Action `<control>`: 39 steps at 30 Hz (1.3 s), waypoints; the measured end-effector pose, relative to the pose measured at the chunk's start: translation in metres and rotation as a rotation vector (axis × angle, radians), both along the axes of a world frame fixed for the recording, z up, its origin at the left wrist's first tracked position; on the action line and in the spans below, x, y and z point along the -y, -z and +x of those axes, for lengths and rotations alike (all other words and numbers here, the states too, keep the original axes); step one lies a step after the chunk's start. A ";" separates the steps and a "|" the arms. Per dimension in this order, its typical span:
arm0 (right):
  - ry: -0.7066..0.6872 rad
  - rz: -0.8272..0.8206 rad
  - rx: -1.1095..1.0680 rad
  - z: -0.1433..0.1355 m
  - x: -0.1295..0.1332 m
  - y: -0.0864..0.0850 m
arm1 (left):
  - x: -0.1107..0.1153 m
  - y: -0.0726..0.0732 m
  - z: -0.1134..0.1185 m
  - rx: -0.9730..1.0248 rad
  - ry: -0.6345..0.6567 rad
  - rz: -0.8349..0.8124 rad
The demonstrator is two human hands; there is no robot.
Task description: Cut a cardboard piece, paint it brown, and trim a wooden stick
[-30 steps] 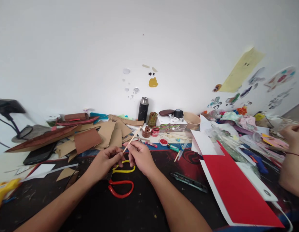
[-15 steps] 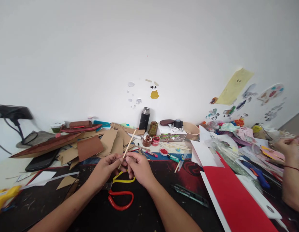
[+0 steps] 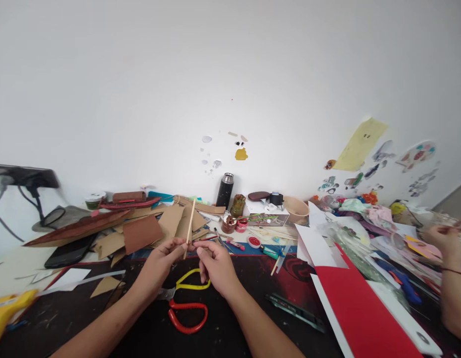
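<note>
Between the thumb and fingers of my left hand [image 3: 169, 252] is a thin wooden stick [image 3: 191, 223], held nearly upright. My right hand [image 3: 217, 263] is close beside it, fingers curled and the index fingertip reaching the lower part of the stick. Whatever its thumb and fingers pinch, if anything, is too small to make out. Below both hands, scissors [image 3: 189, 329] with one red and one yellow handle loop lie on the dark mat, blades partly covered by my left forearm.
Brown cardboard pieces [image 3: 142, 234] are heaped at the left, near a yellow tool [image 3: 10, 311]. A black flask [image 3: 225, 191] stands by the wall. To the right lie a dark green cutter-like tool [image 3: 295, 312] and red card [image 3: 364, 313]. Another person's hand [image 3: 444, 243] is at the far right.
The stick has turned from leaning right to almost upright. My right hand has drawn slightly right, away from my left. The view has tilted up a little.
</note>
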State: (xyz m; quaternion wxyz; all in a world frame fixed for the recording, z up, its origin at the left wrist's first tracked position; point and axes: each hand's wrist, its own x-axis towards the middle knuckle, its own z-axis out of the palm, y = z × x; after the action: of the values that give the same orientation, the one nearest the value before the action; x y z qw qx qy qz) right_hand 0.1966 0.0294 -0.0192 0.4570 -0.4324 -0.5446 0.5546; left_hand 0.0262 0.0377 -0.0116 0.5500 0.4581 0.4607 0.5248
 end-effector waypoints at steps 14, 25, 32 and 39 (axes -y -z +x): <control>-0.048 -0.006 -0.070 -0.005 0.003 0.002 | 0.003 0.005 0.005 0.091 0.065 -0.045; -0.099 -0.122 -0.211 -0.004 0.002 0.001 | 0.000 0.014 0.002 -0.148 0.049 0.145; -0.105 -0.172 -0.275 -0.004 0.002 0.004 | 0.000 0.016 0.000 -0.242 0.023 0.254; -0.111 -0.198 -0.324 -0.004 0.002 0.005 | -0.001 0.022 -0.005 -0.428 -0.028 0.479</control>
State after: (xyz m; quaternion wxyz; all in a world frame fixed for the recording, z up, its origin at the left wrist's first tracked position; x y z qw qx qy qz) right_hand 0.1924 0.0270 -0.0244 0.4626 -0.3498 -0.4295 0.6922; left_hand 0.0211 0.0388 -0.0341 0.3099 0.6681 0.4353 0.5177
